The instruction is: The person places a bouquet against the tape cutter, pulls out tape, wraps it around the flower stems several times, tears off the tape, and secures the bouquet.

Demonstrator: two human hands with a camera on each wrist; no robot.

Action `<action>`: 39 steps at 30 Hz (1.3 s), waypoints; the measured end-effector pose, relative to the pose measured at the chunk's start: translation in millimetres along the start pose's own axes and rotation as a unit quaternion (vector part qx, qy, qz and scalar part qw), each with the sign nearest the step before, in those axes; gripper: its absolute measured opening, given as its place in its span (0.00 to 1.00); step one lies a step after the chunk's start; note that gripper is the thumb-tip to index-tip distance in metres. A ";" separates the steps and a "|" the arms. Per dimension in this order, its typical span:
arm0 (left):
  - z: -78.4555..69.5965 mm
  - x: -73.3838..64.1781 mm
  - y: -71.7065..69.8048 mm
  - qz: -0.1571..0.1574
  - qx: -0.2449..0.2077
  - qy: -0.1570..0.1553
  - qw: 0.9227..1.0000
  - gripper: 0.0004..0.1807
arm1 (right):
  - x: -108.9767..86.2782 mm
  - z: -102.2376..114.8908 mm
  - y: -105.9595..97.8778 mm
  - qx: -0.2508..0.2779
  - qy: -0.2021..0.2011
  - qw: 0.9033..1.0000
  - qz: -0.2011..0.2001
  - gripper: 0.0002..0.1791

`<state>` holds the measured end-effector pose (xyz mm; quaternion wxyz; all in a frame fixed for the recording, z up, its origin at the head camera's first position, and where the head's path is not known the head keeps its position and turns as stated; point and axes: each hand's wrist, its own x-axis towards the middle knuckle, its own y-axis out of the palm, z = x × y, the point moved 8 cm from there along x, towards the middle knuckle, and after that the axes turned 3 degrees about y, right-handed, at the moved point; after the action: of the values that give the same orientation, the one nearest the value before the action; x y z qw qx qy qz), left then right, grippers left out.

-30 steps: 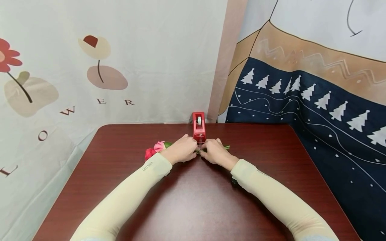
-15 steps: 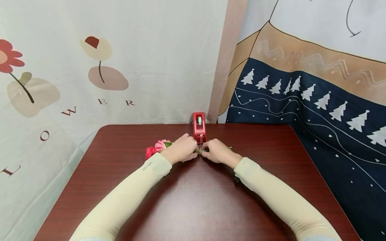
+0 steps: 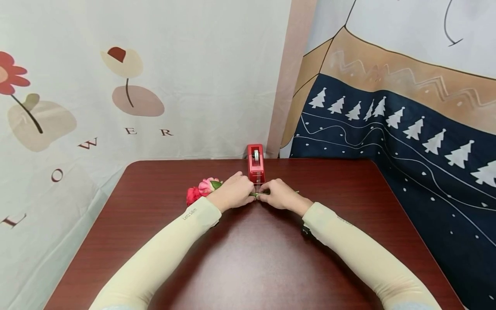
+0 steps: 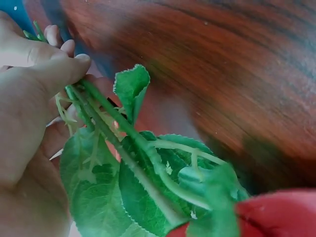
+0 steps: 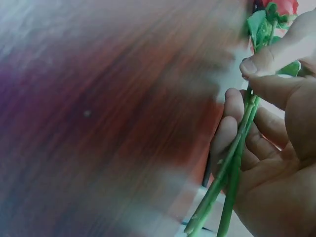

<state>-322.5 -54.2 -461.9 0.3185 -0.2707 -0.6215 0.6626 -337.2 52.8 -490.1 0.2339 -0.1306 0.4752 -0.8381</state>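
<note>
A red rose (image 3: 193,196) and a pink rose (image 3: 206,186) lie at the left of my hands, their green stems (image 5: 234,163) running together to the right. My left hand (image 3: 234,191) grips the stems just below the leaves (image 4: 101,185), thumb pressed over them. Farther down, my right hand (image 3: 280,196) curls its fingers round the same stems, and the cut ends stick out past its palm in the right wrist view. Straight behind the hands stands a red tape dispenser (image 3: 255,165). A clear strip of tape (image 3: 258,188) reaches from it down to the stems between both hands.
The work happens near the far edge of a dark red-brown wooden table (image 3: 248,258). Behind it hang a pale curtain (image 3: 217,86) with printed flowers and a navy cloth (image 3: 348,133) with white trees.
My right hand has shifted slightly to the right, and its pose round the stems has altered a little. The left hand and tape dispenser stay in place.
</note>
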 end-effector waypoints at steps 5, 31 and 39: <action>-2.1 0.4 -3.0 -0.015 0.012 0.012 1.000 0.16 | 1.8 -2.8 0.5 0.010 0.002 1.000 0.003 0.07; -10.4 -2.5 -10.0 -0.059 0.070 0.028 0.995 0.13 | 3.7 -14.4 3.6 0.156 0.031 0.976 0.151 0.14; -11.1 -4.1 -10.5 -0.090 0.076 0.042 0.992 0.11 | 2.9 -20.6 9.8 0.245 0.056 0.941 0.225 0.17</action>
<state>-310.5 -49.8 -452.5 0.4222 -0.2160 -0.5775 0.6645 -346.2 62.1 -509.2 0.4143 0.0882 0.2840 -0.8602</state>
